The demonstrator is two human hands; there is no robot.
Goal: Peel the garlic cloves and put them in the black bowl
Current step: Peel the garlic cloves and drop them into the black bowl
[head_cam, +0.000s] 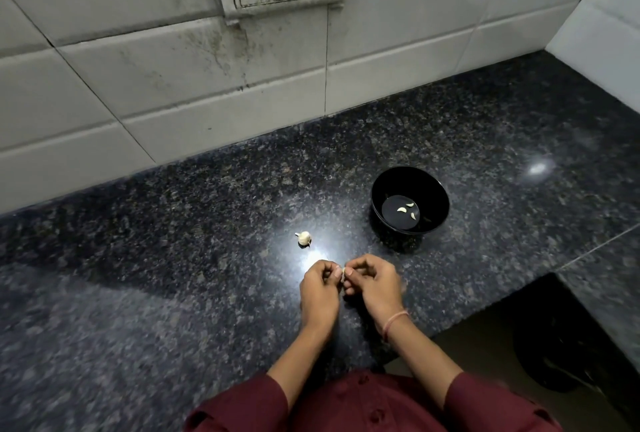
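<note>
You held a small pale garlic clove [343,270] between your two hands. So little of it showed between your thumbs that its long axis and the way its tip pointed could not be told. Your left hand [318,288] and right hand [372,288] met over the dark speckled granite countertop [173,258], fingers curled inward, each pinching the clove at thumb and forefinger. Both forearms reached forward from maroon sleeves [242,407], and a thin pink band [394,320] circled your right wrist. The clove sat at the far end of your hands, right where the thumbs came together. A partly stripped white garlic bulb [304,238] lay on the counter near and beyond your left hand, its stub pointing up-left toward the white tiled wall [173,102]. The round black bowl [433,192] stood beyond your right hand, apart from it, with three peeled crescent cloves [403,209] on its bottom.
</note>
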